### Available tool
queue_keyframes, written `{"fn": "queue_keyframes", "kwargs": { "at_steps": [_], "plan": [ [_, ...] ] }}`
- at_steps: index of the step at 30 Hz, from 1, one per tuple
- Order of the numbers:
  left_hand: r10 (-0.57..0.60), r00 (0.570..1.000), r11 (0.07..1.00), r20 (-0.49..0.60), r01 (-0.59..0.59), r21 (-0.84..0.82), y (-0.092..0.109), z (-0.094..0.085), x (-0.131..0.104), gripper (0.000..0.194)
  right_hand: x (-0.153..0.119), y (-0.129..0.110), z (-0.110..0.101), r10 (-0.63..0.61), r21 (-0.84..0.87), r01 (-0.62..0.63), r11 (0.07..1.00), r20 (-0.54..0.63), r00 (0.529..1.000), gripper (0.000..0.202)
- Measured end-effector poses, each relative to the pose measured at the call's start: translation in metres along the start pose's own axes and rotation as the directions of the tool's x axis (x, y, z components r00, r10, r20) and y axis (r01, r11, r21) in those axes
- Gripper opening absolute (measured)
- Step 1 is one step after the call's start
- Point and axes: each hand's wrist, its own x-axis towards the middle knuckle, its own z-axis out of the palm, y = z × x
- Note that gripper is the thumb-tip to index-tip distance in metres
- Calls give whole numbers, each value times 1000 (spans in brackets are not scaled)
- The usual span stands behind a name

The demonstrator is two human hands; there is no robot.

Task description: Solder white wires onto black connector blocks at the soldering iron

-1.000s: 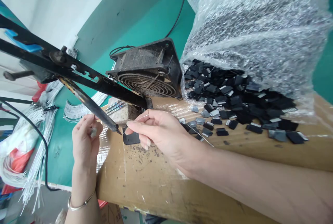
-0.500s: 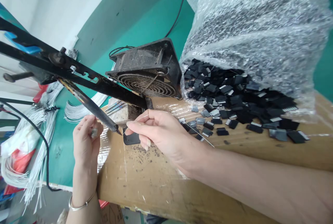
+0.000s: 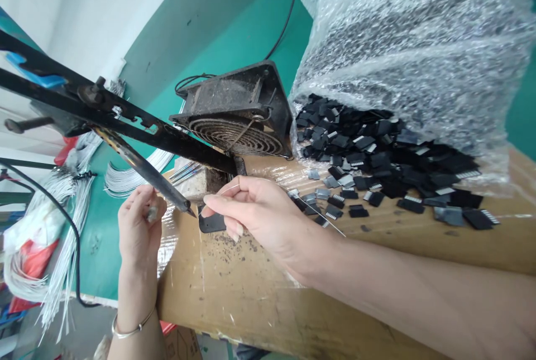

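My right hand point(image 3: 268, 220) pinches a thin pale wire point(image 3: 322, 216); it loops over the fingers and trails behind the wrist. Thumb and fingertips are close by the pointed tip of a soldering iron point(image 3: 157, 178), which slants down from a black metal stand point(image 3: 167, 137). Left of the iron, my left hand point(image 3: 140, 226) is closed, its fingers curled in. Something pale and translucent shows at one finger; what the fingertips hold is hidden. Below the iron tip and partly behind my right fingers lies a flat black plate point(image 3: 211, 224).
A dusty black fan point(image 3: 234, 109) stands behind my hands. At right, small black chip-like pieces point(image 3: 385, 164) spill from a bubble-wrap bag point(image 3: 410, 58) onto the brown board point(image 3: 234, 310). Bundles of white wires point(image 3: 69, 237) hang at left; a black cable point(image 3: 71, 220) runs before them.
Both hands keep nearly the same pose and place. The whole view has shifted only very slightly.
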Motion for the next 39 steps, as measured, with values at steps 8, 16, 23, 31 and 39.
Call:
{"fn": "queue_keyframes", "kwargs": {
  "at_steps": [8,16,23,31,39],
  "plan": [
    [-20,1000,1000,2,20,8,1,0,-1,23,0,2,-1,-6,-15,6,1000,4,1000,24],
    [-20,1000,1000,-5,20,13,2,1,-1,19,0,0,-1,5,-17,-5,1000,5,1000,25],
    [-31,999,999,10,31,10,2,1,-1,19,-1,-1,0,-1,-23,1,1000,4,1000,25],
    [-31,1000,1000,3,31,1,1,-1,-1,20,-1,0,0,-12,7,12,1000,8,1000,27],
    [-39,999,999,-10,39,-1,2,1,-1,16,0,4,-3,-40,23,40,999,26,999,27]
  ]
}}
